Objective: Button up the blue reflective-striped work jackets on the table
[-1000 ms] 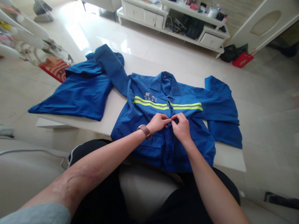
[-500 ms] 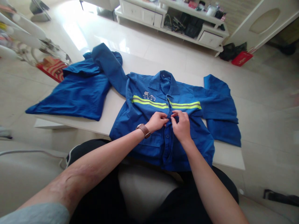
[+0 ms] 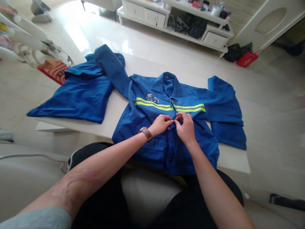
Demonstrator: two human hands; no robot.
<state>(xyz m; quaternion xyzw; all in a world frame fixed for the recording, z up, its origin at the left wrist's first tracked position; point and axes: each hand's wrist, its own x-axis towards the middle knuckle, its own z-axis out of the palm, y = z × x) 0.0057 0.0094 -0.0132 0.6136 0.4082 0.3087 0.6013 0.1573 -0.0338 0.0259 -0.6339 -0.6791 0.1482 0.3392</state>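
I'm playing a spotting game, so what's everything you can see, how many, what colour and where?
Table: 1, white, centre
Jacket: 1, blue, yellow-and-grey stripe, on table
Cloth bundle: 1, blue, table's left end
Cabinet: 1, white, top
Small items: several, mixed colours, on cabinet
Red bag: 1, red, floor by cabinet
Black bag: 1, black, beside red bag
Striped bag: 1, red and tan, far left
Left-edge things: several, mostly white, blurred
Seat: 1, pale, bottom left
Watch: 1, brown strap, left wrist
Legs: 2, black, bottom
Left hand: 1, bare, jacket's front
Right hand: 1, bare, jacket's front
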